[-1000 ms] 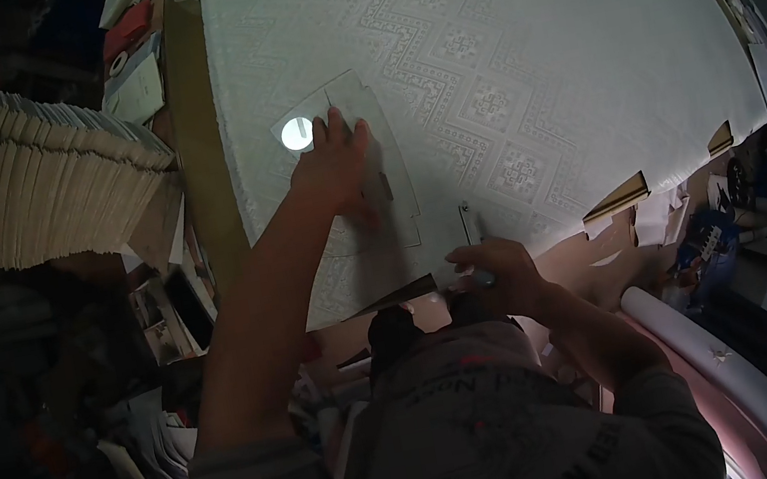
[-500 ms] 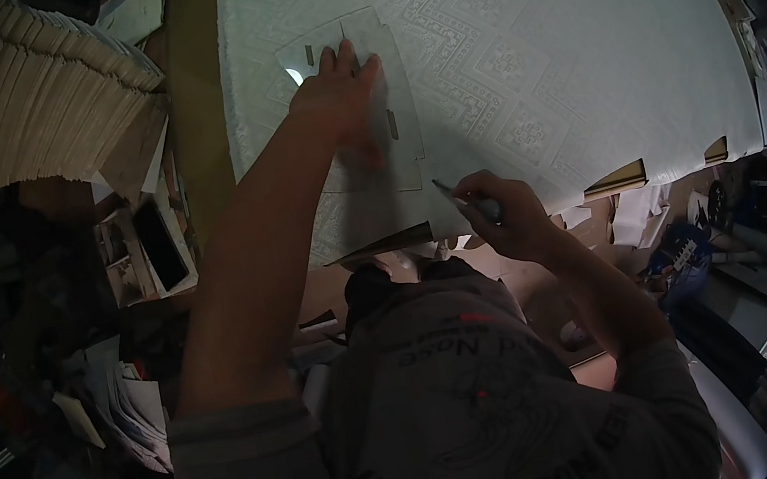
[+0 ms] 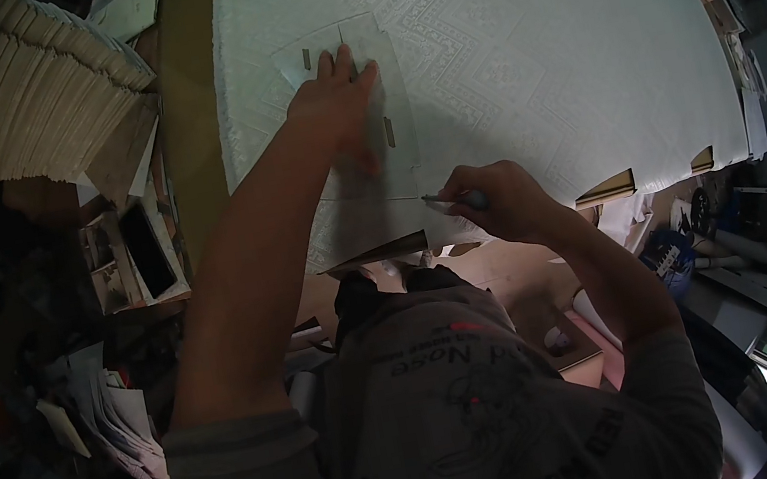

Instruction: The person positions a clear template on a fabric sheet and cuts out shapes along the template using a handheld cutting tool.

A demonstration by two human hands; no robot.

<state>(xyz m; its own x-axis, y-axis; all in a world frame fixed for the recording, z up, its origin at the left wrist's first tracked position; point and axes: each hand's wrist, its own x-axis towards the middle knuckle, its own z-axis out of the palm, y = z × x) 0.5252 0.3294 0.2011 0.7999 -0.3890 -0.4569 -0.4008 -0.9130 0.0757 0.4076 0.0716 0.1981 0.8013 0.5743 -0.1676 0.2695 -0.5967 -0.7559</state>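
- On the table (image 3: 190, 99), cloth (image 3: 522, 94) with a clear template (image 3: 392, 86) atop, left hand (image 3: 329, 106) across it, fingers spread.
- Right hand (image 3: 511, 203) pinches a pen (image 3: 439, 199), tip beside template's near corner (neat grip, that).

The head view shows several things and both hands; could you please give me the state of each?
Patterned fabric: spread out.
Clear template: lying flat on the fabric.
Left hand: fingers spread, on the template.
Slim tool: held, tip by the template's near corner.
Right hand: closed around the tool.
Paper stack: piled in layers.
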